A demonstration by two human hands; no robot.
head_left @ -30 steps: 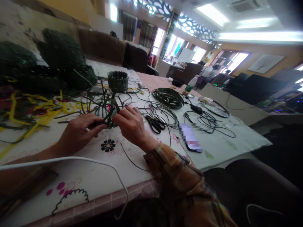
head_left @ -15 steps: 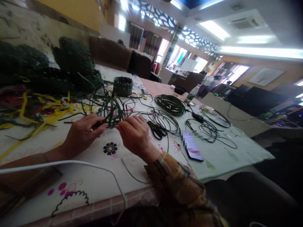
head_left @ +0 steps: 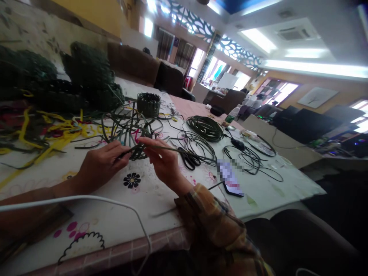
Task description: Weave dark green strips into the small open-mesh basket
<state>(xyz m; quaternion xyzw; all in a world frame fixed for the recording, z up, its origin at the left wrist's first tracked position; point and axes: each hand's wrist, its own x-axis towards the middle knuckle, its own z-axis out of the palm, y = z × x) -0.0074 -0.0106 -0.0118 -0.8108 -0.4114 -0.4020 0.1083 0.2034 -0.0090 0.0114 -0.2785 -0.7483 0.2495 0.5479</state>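
Observation:
In the head view, loose dark green strips are bunched in a half-woven tangle just beyond my hands. My left hand is closed, its thumb and fingers pinching strips at the near side of the tangle. A single dark green strip runs across the fingers of my right hand and on towards the right. That hand is curled around it beside the weave; the exact grip is partly hidden. A finished-looking round woven green basket stands upright behind the tangle.
Black scissors lie right of my right hand, near a coil of green strip. A phone rests farther right. Yellow scraps and dark green woven pieces are at left. A white cable crosses in front.
My right hand has turned and its fingers have straightened somewhat, with a green strip now stretched across them to the right. My left hand stays almost in place beside the weave.

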